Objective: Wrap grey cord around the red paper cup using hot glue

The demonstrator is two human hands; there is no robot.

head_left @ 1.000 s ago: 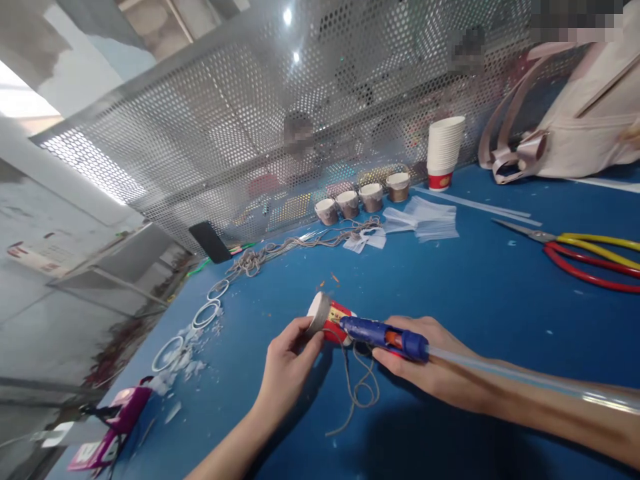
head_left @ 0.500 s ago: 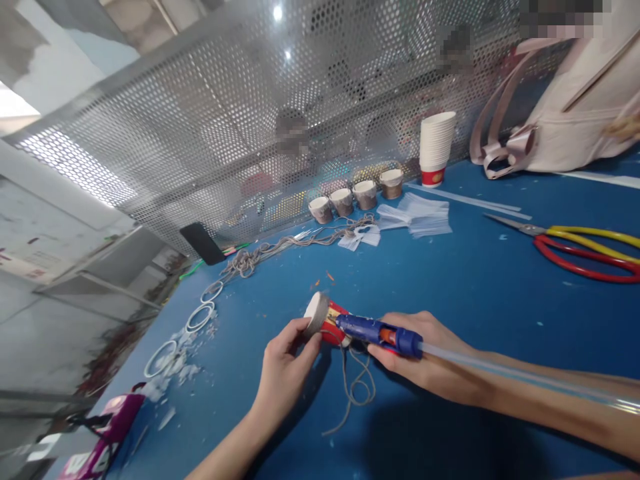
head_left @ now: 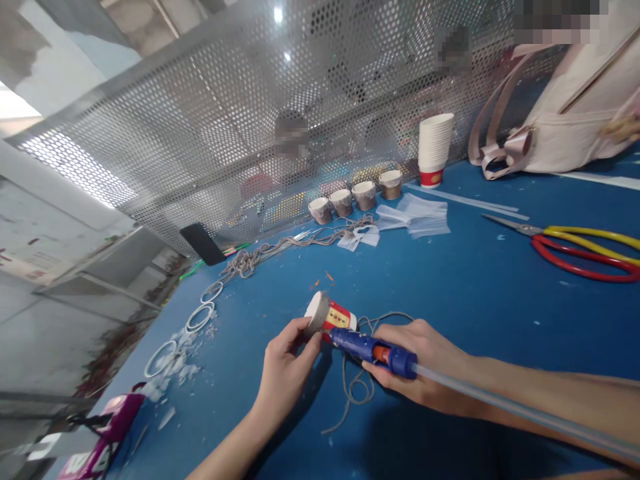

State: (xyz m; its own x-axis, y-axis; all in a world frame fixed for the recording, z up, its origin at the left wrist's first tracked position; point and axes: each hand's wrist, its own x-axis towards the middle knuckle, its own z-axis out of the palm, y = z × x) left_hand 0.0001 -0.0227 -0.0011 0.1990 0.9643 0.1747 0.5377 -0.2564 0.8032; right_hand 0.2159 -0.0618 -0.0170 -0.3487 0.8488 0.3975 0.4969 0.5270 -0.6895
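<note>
My left hand [head_left: 285,370] grips a small red paper cup [head_left: 327,315] lying on its side on the blue table, its white base toward the left. My right hand [head_left: 425,363] holds a blue glue gun [head_left: 373,348] with a clear glue stick trailing from its back; the nozzle points at the cup's side. A grey cord [head_left: 357,387] loops on the table under and behind the gun, running toward the cup.
Red-and-yellow scissors [head_left: 585,250] lie at the right. A stack of paper cups [head_left: 435,148], several cord-wrapped cups [head_left: 355,197], plastic sleeves [head_left: 417,217], a cord pile [head_left: 280,250], white rings [head_left: 200,317], a black phone [head_left: 203,243], a pink bag [head_left: 575,120]. A perforated metal screen [head_left: 250,120] backs the table.
The glue gun has dropped lower and tilted along the cup's side. A loop of cord now shows behind my right hand. The left hand keeps hold of the cup.
</note>
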